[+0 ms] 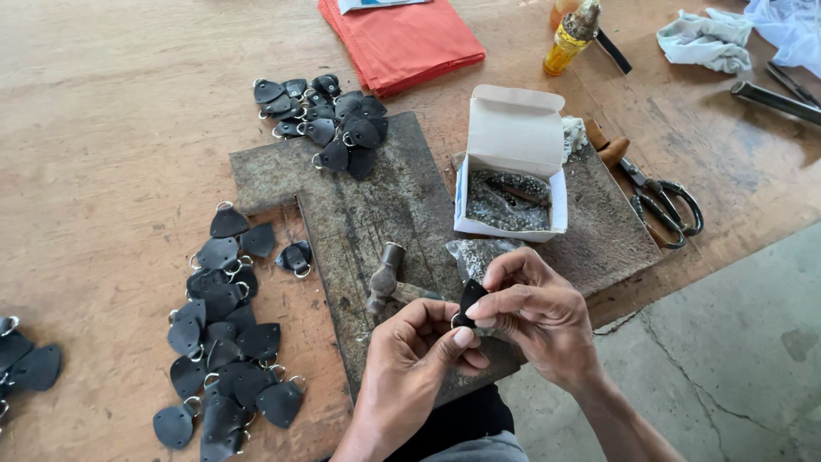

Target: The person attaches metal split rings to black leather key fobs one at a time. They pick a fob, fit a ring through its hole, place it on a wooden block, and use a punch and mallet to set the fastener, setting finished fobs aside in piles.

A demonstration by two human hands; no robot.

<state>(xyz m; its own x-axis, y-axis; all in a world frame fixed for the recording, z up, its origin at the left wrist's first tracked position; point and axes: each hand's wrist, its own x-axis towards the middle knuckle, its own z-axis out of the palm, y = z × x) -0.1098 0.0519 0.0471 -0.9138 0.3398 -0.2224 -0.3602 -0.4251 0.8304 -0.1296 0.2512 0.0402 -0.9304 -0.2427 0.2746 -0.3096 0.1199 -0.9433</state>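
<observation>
Seen from the head camera, both hands meet over the near edge of the worn slab. The left hand (419,346) has its fingers (462,336) curled in, thumb and forefinger pinched together on the lower end of a small black leather tab (469,299). The right hand (534,312) closes on the same tab from the other side, its fingers (484,310) drawn tight against the upper part, so the piece stands nearly upright between the two grips. A small metal ring seems to sit at the tab's base, mostly hidden by the fingertips.

Just beyond the left fingers lies a hammer (384,278) with a dull, pitted metal head, resting on the dark, scarred work slab (376,197), which is rough and stained. Just past the right fingers lies a clear plastic bag of small metal parts (475,253), and behind it an open white cardboard box (513,162) holds more glinting metal pieces.

Left of the hands, on the pale wooden counter (111,128), a loose heap of black leather key-fob tabs (224,342) spreads out, each shield-shaped, matte, with a silver ring. A second heap (329,120) lies farther off on the slab's far corner. Well to the right of the fingers rest black-handled scissors (667,205); far beyond are folded orange cloth (402,38), a yellow bottle (569,38) and a crumpled white rag (705,41).
</observation>
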